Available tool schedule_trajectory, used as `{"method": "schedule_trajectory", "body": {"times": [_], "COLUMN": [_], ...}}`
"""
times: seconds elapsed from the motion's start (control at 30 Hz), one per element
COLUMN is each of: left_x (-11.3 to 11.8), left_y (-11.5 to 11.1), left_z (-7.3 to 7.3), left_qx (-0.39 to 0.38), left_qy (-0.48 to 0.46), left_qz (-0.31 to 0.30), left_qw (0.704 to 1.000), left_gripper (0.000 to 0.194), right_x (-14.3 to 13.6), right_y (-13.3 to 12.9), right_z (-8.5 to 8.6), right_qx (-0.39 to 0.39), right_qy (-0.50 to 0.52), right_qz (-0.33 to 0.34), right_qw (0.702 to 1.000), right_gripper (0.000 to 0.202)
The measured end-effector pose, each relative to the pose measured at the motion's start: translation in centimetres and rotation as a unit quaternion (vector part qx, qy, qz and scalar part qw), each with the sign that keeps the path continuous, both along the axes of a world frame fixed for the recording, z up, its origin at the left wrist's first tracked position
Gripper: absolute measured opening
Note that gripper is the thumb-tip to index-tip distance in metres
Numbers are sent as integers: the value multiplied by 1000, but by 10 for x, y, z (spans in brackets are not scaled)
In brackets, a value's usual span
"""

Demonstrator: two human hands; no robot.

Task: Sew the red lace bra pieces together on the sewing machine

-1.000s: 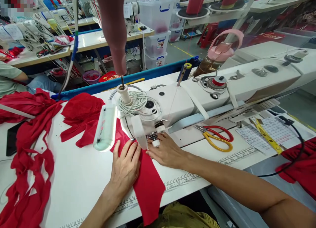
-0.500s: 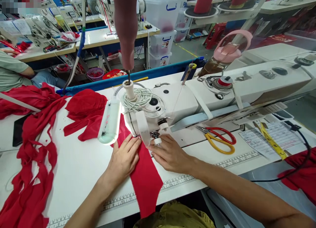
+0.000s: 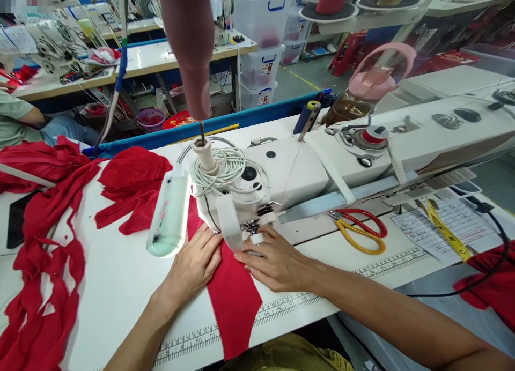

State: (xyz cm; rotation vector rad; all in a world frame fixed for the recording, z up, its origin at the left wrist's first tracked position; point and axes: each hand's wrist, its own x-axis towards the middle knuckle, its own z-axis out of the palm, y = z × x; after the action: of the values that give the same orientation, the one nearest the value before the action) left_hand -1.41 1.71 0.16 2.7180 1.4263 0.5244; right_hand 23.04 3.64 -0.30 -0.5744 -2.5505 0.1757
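Note:
A red fabric piece (image 3: 235,301) runs from under the head of a white sewing machine (image 3: 289,167) to the table's front edge. Flat on the cloth's left side lies my left hand (image 3: 197,258), palm down, its fingers reaching toward the needle area. My right hand (image 3: 277,261) rests at the cloth's right edge beside the machine head, with its fingertips partly behind the tension parts. Neither hand is wrapped round anything. The needle is hidden behind the machine head. A lit, pale green lamp panel (image 3: 169,213) stands left of the head.
Red fabric strips (image 3: 48,253) and a bunched red pile (image 3: 132,183) lie on the left. Scissors (image 3: 362,231) with red and yellow handles, a written sheet (image 3: 438,229) and a yellow tape measure (image 3: 446,231) are on the right. Behind the machine stands a pink-lidded bottle (image 3: 366,87).
The view has shifted slightly, moving the machine head and lamp left and down in the picture. Both hands stay near the needle area; the cloth's near end sits a little differently.

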Motion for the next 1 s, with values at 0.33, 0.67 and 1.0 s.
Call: {"method": "schedule_trajectory", "body": {"times": [0.33, 0.67, 1.0], "left_x": [-2, -4, -37], "left_y": [8, -1, -73], "left_z": [4, 4, 22], "left_qx": [-32, -20, -2], "left_qy": [19, 31, -140], "left_qz": [29, 49, 321], "left_qw": [999, 998, 937], "left_gripper": [31, 40, 31], "right_x": [1, 0, -2], "right_y": [0, -1, -4], "right_z": [2, -2, -1], "right_qx": [-9, -18, -20], "right_qy": [0, 37, 86], "right_qz": [11, 5, 15], "right_qw": [1000, 999, 996], "right_gripper": [22, 21, 18]}}
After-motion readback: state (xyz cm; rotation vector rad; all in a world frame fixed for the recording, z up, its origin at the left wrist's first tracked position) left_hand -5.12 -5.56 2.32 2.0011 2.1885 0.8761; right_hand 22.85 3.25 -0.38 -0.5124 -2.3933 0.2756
